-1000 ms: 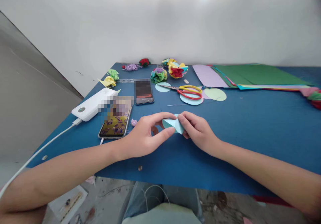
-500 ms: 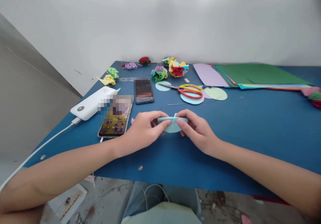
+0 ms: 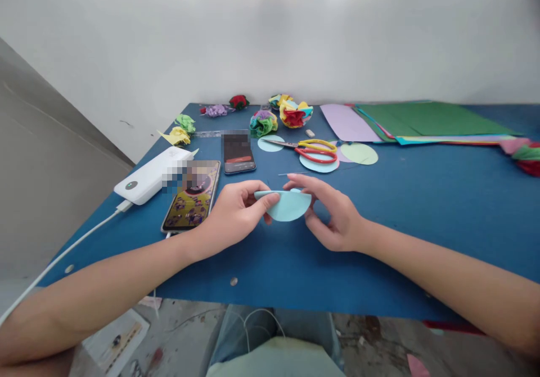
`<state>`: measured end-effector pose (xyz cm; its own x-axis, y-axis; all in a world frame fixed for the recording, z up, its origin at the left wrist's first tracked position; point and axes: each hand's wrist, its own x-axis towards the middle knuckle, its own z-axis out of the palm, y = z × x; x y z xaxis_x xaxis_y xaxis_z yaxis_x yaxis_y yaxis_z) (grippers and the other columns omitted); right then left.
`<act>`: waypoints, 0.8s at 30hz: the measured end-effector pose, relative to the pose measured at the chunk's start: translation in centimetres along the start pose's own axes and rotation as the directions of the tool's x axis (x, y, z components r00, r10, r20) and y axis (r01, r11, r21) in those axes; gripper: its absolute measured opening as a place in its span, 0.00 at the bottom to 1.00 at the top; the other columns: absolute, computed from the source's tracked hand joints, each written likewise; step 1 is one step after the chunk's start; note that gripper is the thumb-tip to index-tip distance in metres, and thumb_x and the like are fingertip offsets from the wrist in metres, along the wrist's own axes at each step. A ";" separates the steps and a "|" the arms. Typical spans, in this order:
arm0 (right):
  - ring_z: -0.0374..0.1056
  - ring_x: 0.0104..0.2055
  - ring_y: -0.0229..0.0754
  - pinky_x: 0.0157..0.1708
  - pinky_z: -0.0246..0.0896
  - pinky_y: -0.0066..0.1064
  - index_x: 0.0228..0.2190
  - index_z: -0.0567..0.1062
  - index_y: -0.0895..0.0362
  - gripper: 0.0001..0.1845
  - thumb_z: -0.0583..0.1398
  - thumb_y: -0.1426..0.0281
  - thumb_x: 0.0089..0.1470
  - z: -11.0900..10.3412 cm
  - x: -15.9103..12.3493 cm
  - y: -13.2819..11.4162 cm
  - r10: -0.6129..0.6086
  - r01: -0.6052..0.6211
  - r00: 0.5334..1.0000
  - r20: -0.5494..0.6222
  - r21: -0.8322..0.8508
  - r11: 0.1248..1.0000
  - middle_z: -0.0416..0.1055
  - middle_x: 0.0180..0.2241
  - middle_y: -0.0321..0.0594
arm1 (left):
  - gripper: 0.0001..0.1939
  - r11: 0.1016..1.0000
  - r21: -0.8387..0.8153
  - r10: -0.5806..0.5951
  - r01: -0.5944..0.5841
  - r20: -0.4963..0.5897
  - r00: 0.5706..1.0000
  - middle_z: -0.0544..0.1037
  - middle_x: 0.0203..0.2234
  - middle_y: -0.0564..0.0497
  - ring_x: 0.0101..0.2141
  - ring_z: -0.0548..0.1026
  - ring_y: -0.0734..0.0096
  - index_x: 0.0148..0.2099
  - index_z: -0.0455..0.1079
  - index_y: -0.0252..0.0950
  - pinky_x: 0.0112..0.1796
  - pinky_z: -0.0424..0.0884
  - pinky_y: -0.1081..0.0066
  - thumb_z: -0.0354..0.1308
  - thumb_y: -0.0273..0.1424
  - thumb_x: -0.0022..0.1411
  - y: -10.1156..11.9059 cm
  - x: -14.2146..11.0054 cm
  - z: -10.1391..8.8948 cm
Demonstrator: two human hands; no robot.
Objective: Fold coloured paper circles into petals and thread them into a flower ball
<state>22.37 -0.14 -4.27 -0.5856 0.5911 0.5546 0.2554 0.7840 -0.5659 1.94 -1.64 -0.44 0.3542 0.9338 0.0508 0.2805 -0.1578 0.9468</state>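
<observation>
A light blue paper circle [image 3: 289,207], folded over into a half-round shape, is held above the front part of the blue table [image 3: 405,219]. My left hand [image 3: 238,211] pinches its left end, thumb on the near face and fingers behind. At its right end, my right hand [image 3: 333,214] has thumb and fingers spread apart, the fingertips close by the folded top edge. Whether they touch the paper I cannot tell. Beyond the hands lie scissors [image 3: 316,151] with red and yellow handles, on top of light blue paper circles [image 3: 319,164].
Left of my hands lie a lit phone [image 3: 192,205], a white power bank [image 3: 152,175] with a cable, and a darker phone [image 3: 239,152]. Crumpled paper flowers [image 3: 295,113] stand near the wall. Coloured sheets [image 3: 434,121] are stacked at the back right, beside a pale green circle [image 3: 359,153].
My right thumb has come off the paper and the right fingers have spread. The left hand keeps its pinch, and the folded half now shows more of its face.
</observation>
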 end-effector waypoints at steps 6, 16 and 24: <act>0.65 0.49 0.41 0.44 0.63 0.30 0.55 0.57 0.57 0.30 0.52 0.79 0.49 0.2 0.0 0.4 -0.101 0.101 0.995 0.008 -0.159 0.982 0.65 0.50 0.45 | 0.12 0.999 0.047 0.005 -0.006 0.027 1.000 0.73 0.20 0.52 0.23 0.70 0.77 0.30 0.68 0.31 0.25 0.65 0.79 0.54 0.36 0.58 -0.1 0.0 0.0; 0.67 0.46 0.40 0.41 0.65 0.29 0.53 0.60 0.56 0.28 0.52 0.77 0.49 0.1 -0.2 0.1 -0.129 0.129 0.992 0.016 -0.226 0.966 0.67 0.49 0.44 | 0.13 0.997 0.067 -0.029 0.023 0.085 0.996 0.72 0.20 0.52 0.23 0.71 0.75 0.29 0.67 0.31 0.25 0.65 0.78 0.54 0.37 0.58 -0.1 -0.1 0.0; 0.70 0.40 0.39 0.38 0.65 0.28 0.48 0.65 0.53 0.20 0.51 0.75 0.53 0.3 -0.5 0.2 -0.082 0.087 0.996 0.030 -0.246 0.965 0.72 0.42 0.40 | 0.14 0.995 0.096 -0.007 -0.010 0.177 0.984 0.71 0.20 0.53 0.25 0.70 0.75 0.30 0.67 0.32 0.27 0.65 0.77 0.50 0.38 0.60 -0.2 -0.1 0.0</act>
<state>22.44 -0.37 -4.83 -0.6277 0.5185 0.5806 0.3846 0.8551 -0.3478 1.84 -1.74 -0.68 0.5042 0.8635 -0.0127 0.3609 -0.1973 0.9115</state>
